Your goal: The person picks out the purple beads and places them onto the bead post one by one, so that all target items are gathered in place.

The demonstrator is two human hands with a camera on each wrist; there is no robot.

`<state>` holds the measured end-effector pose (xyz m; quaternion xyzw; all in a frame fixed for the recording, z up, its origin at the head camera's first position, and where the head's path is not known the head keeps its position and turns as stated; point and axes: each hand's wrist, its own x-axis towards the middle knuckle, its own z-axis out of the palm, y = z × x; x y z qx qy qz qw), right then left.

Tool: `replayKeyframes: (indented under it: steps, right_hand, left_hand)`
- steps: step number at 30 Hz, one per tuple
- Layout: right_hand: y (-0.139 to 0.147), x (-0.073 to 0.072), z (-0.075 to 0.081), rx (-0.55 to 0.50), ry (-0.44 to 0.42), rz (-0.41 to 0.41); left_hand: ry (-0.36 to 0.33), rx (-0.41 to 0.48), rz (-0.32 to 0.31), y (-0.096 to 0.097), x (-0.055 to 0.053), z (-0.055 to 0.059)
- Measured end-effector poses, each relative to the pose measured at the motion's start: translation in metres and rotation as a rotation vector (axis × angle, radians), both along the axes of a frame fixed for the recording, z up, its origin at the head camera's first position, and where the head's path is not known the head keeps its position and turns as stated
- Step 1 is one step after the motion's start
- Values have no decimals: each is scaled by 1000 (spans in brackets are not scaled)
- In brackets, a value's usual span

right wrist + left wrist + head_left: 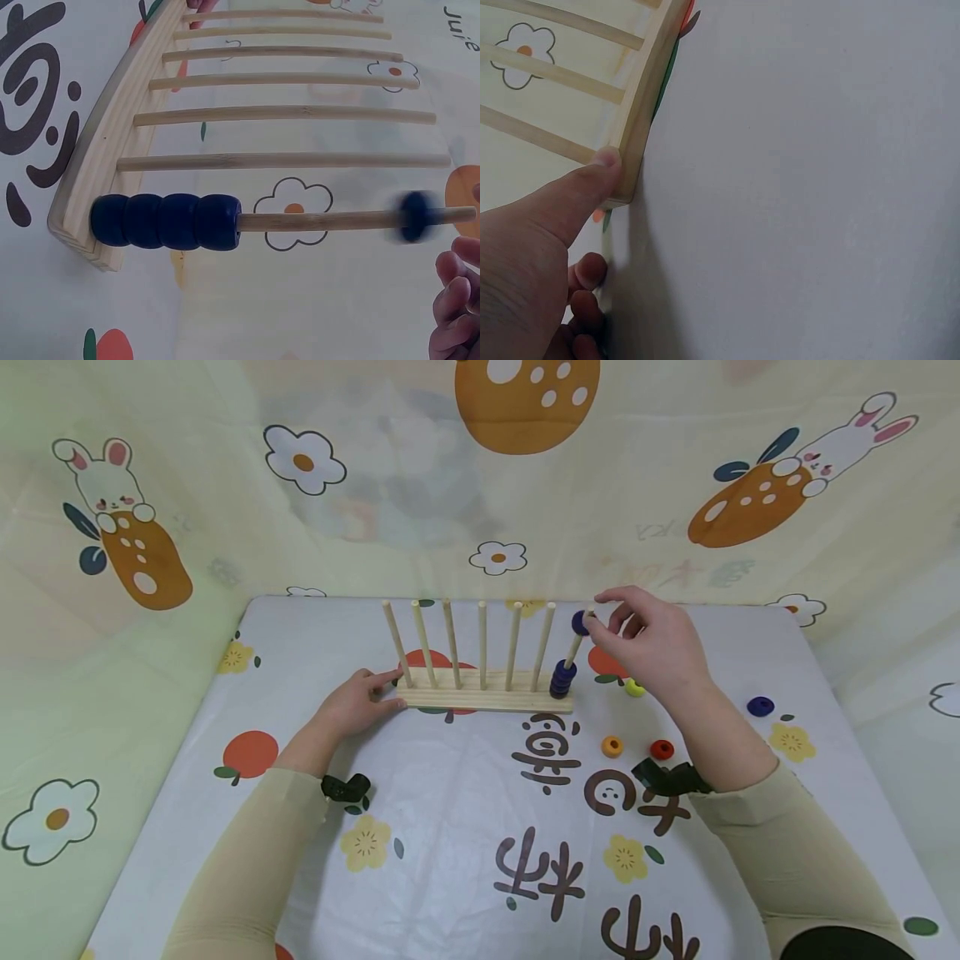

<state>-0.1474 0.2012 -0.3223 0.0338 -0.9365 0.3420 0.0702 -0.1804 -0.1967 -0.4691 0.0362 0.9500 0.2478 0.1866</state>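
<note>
A wooden peg rack [480, 692] with several upright pegs lies across the table. My left hand [363, 703] holds its left end, the thumb [604, 161] on the base beside a peg and the other fingers curled near the end. Several dark blue beads [165, 221] are stacked at the bottom of the rightmost peg [315, 221]. Higher up, close to that peg's tip, another blue bead [415, 216] is threaded and looks blurred. My right hand [652, 639] is beside the peg's tip; in the right wrist view its visible fingers [454, 300] are apart from the bead.
Right of the rack lie loose beads: a yellow-green one [634, 687] partly behind my right hand, an orange one [612, 746], a red one [662, 749] and a dark blue one [761, 706]. A printed cloth backdrop [405, 527] rises behind the table.
</note>
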Motion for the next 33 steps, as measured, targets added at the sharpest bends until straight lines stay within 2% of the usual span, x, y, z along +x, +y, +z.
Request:
replayKeyframes:
  steps: [22, 33]
  right_hand:
    - [5, 0, -3, -35, 48, 15]
    - [17, 0, -8, -12, 15, 17]
  left_hand:
    - [21, -7, -10, 0, -1, -3]
    - [11, -4, -9, 0, 0, -1]
